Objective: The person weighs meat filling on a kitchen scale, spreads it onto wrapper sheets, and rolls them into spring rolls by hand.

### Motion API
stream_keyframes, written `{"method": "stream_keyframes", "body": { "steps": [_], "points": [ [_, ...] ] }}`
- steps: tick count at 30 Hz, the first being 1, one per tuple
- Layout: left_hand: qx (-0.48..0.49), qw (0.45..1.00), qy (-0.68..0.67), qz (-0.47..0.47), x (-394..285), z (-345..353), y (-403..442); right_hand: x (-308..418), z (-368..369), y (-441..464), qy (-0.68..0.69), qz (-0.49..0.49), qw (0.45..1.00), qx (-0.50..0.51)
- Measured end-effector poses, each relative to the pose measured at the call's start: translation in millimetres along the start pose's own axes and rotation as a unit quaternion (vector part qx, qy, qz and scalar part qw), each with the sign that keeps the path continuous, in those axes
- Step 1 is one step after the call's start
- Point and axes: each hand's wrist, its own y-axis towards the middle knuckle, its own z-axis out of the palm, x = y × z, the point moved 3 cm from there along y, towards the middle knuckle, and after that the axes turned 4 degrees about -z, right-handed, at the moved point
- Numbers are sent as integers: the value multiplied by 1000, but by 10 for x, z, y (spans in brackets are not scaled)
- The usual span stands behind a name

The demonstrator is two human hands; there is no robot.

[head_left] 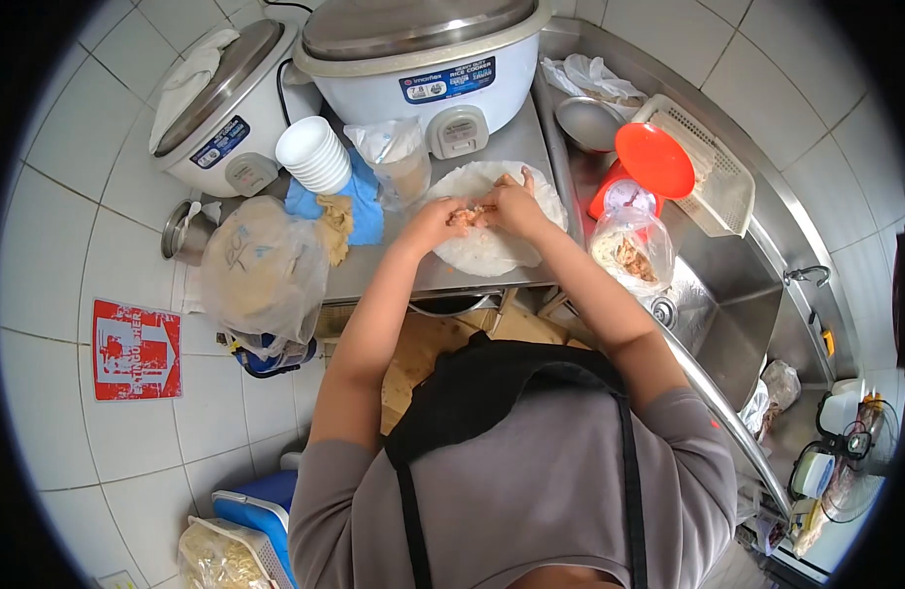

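A round, thin white wrapper sheet lies on the steel counter in front of me. A clump of pinkish, meat-like filling sits near its middle. My left hand comes in from the left, with its fingers closed on the filling's near side. From the right, my right hand has its fingers curled onto the same clump. The fingertips partly hide the filling. To the right, a clear plastic bag holds more of a similar shredded mixture.
Behind the counter stand a large rice cooker and a smaller one. Stacked white cups, a blue cloth and a bagged stack of round sheets are at left. A red scale stands beside the steel sink.
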Motion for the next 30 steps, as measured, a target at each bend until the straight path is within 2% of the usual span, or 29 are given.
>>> {"method": "stream_keyframes", "body": {
  "steps": [3, 6, 9, 12, 15, 21, 27, 30],
  "points": [
    [69, 993, 94, -27, 117, -6, 33, 89, 141, 41, -68, -33, 997, -1],
    [62, 987, 143, -30, 145, -25, 44, 182, 105, 38, -91, -27, 995, 13],
    [-64, 987, 130, 73, -10, -67, -68, 246, 92, 3, -96, -17, 995, -8],
    [-65, 995, -74, -33, 49, -88, -110, 277, 175, 32, -90, -26, 995, -32],
    [6, 995, 94, -32, 87, -161, -71, 344, 252, 117, -109, -28, 993, -19],
    [34, 984, 173, 8, -34, -185, -66, 273, 146, 117, -122, 6, 992, 36],
    [-64, 971, 232, -6, -360, -6, -53, 118, 22, -20, -65, 39, 996, 39],
    [-110, 964, 238, 43, -476, 138, 23, 12, 39, -18, -67, 49, 995, 46]
  ]
}}
